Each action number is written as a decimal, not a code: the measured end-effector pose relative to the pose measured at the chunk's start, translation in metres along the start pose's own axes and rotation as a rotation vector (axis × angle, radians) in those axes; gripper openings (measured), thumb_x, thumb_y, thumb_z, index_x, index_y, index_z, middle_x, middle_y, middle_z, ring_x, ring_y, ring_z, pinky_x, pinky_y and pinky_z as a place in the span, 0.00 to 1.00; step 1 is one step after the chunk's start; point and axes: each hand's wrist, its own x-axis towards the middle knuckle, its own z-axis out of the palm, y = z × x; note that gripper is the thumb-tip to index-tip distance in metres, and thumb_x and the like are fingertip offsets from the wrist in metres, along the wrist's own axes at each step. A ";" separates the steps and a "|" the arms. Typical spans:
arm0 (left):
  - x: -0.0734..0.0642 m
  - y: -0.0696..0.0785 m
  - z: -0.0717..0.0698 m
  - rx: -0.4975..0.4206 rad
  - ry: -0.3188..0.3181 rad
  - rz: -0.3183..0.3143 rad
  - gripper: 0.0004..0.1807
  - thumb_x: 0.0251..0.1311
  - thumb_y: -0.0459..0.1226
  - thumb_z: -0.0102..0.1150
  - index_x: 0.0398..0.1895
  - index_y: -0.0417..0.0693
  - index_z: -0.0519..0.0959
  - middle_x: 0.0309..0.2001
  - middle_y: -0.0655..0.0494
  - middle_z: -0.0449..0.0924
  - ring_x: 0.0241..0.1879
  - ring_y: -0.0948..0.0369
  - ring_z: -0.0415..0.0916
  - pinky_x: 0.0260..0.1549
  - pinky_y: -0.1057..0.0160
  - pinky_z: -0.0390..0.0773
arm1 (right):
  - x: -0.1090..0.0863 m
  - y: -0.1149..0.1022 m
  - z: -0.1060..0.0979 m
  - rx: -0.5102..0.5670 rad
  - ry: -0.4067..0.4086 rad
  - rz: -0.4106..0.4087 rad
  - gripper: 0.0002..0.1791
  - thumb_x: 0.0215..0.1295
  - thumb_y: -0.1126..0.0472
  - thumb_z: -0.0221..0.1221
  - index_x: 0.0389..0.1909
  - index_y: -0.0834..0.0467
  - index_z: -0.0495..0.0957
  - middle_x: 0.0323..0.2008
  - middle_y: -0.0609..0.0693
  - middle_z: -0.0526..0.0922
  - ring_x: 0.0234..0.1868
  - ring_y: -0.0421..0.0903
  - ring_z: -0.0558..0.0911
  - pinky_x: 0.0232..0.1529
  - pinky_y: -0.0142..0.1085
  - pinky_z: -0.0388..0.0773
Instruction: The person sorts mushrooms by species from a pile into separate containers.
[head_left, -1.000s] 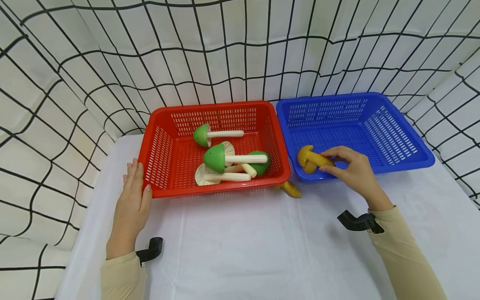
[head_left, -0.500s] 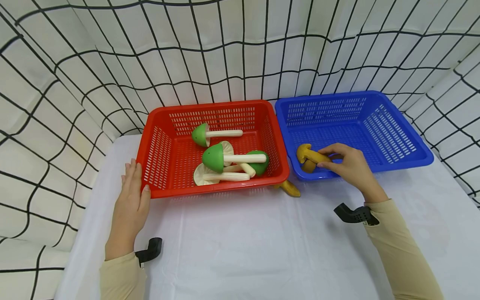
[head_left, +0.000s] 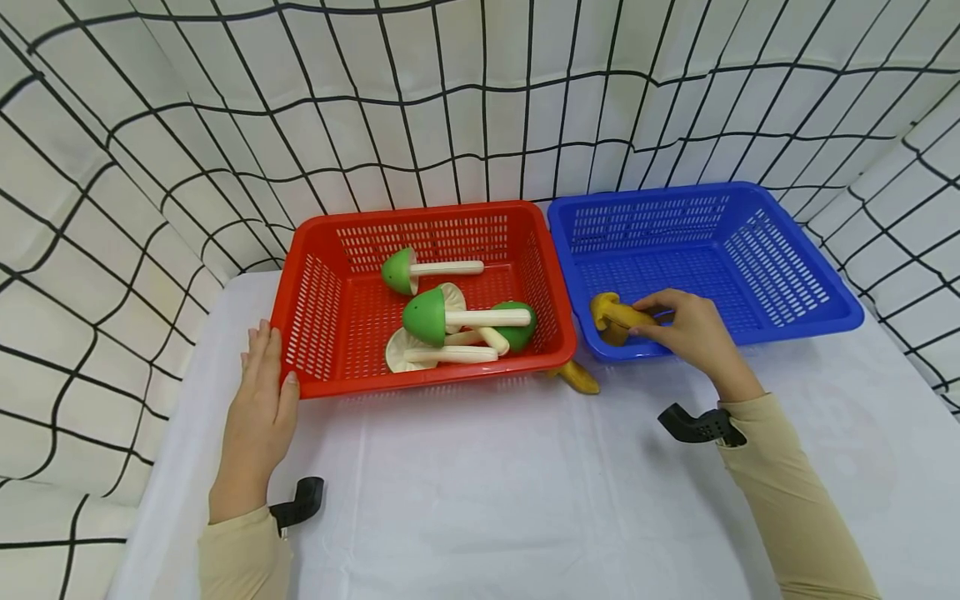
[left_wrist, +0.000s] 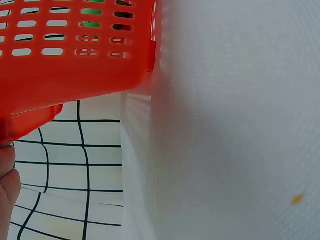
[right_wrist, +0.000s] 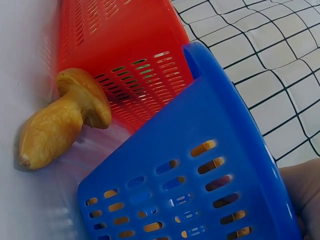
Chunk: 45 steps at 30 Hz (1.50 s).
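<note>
My right hand (head_left: pixel 693 333) reaches over the front rim of the blue basket (head_left: pixel 795 333) and pinches a toy yellow mushroom (head_left: pixel 603 308) by its stem, thumb on the near side. Under that mushroom shows part of another brownish-yellow one (head_left: pixel 615 335), inside the basket's front left corner. In the right wrist view the blue wall hides most of both, with yellow showing through its slots. My left hand (head_left: pixel 255 417) lies with straight fingers along the left end of the red basket (head_left: pixel 390 381). Only its fingertips (left_wrist: pixel 7 170) show in the left wrist view, at the rim.
Several green-capped toy mushrooms (head_left: pixel 425 317) with white stems lie in the red basket. One yellow mushroom (right_wrist: pixel 55 125) lies on the white tablecloth (head_left: pixel 480 483), outside by the red basket's front right corner. Black netting (head_left: pixel 487 100) over white cloth stands behind and at the sides.
My right wrist and forearm have shifted a little left, while the fingers keep hold of the yellow mushroom. The left hand stays against the red basket.
</note>
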 end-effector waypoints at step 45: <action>0.000 0.000 0.000 0.004 0.003 0.007 0.30 0.66 0.33 0.39 0.72 0.35 0.51 0.75 0.50 0.43 0.73 0.52 0.38 0.68 0.54 0.41 | -0.040 0.004 0.026 0.200 0.423 -0.346 0.19 0.44 0.80 0.67 0.40 0.66 0.82 0.39 0.58 0.82 0.43 0.26 0.76 0.42 0.20 0.72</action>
